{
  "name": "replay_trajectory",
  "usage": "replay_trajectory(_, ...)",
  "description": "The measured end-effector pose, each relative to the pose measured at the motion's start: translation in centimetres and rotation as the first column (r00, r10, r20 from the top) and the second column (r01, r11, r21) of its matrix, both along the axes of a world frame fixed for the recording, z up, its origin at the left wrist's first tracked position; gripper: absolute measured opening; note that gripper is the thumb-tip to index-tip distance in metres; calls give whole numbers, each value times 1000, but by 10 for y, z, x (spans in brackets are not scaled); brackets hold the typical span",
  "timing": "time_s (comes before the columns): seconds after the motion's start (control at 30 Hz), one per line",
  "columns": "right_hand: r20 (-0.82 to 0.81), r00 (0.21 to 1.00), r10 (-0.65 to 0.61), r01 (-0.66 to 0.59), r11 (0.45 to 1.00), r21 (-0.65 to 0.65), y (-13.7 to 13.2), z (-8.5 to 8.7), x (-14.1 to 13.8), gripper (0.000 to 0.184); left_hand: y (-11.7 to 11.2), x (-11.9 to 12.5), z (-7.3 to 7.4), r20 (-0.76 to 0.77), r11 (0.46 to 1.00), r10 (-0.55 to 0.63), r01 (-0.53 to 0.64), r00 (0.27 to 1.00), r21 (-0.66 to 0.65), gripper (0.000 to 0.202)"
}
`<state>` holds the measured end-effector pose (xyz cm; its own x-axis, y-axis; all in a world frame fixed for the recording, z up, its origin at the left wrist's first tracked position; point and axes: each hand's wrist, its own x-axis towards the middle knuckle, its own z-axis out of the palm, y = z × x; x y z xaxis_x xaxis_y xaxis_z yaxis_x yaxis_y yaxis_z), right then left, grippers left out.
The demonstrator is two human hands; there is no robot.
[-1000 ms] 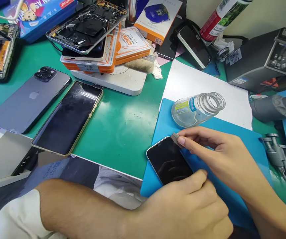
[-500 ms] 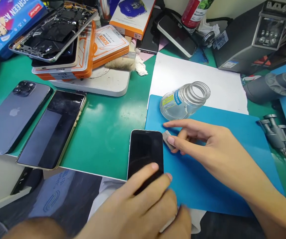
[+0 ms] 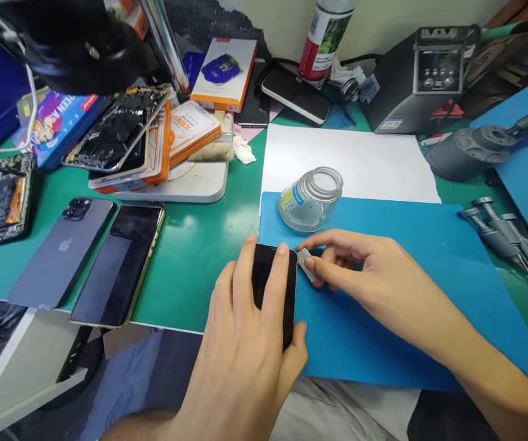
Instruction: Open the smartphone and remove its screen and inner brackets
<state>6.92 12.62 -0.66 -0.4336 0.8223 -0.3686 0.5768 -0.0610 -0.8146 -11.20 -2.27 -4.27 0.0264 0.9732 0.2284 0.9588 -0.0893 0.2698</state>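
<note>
A smartphone [image 3: 288, 306] with a black screen lies across the left edge of the blue mat. My left hand [image 3: 250, 324] spans it from above. Two fingers stretch over the glass, the thumb sits by its right edge and the other fingers bend at its left, in a grip. Between thumb and fingers, my right hand [image 3: 337, 260] pinches a small grey flat piece [image 3: 307, 267], close to the phone's upper right corner; its material is unclear. Behind both hands an open glass jar [image 3: 307, 205] with a blue and yellow label leans on the mat, some clear liquid inside.
Two phones, one grey face-down [image 3: 64, 251] and one gold-edged [image 3: 119, 263], lie left on the green bench. Stacked boxes [image 3: 158, 156] with an opened device [image 3: 121, 125] rise behind. White paper [image 3: 360, 156] borders the blue mat [image 3: 411, 306]; metal tools [image 3: 507, 236] lie right.
My left hand has moved up over the phone, from fingertips on its lower screen to covering most of it. My right hand keeps its pinch beside the phone. The camera view has shifted.
</note>
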Motion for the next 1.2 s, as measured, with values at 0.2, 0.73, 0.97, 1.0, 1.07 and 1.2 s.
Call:
replay_trajectory(0.2,-42,995,-93,92,996,-21,-12,-8,13,53,6,-14,-7,132,996,-70,75,989,-38,99)
replay_trajectory(0.73,-80,979,-187,174,973,-149,-28,-28,15,43,16,-60,-13,175,976,-199,211,964,-55,99)
replay_trajectory(0.97,-185,966,-180,174,984,-45,-36,-45,15,39,10,-59,-15,214,981,-143,167,966,-99,103)
replay_trajectory(1.0,-195,965,-173,172,985,-26,-37,-47,14,38,10,-59,-15,233,982,-139,165,962,-96,107)
replay_trajectory(1.07,-182,972,-150,156,988,20,-37,-49,14,35,11,-60,-17,251,983,-141,166,958,-81,116)
replay_trajectory(1.2,-96,988,-125,139,977,162,-41,-50,16,35,14,-63,-19,205,979,-181,196,962,-56,122)
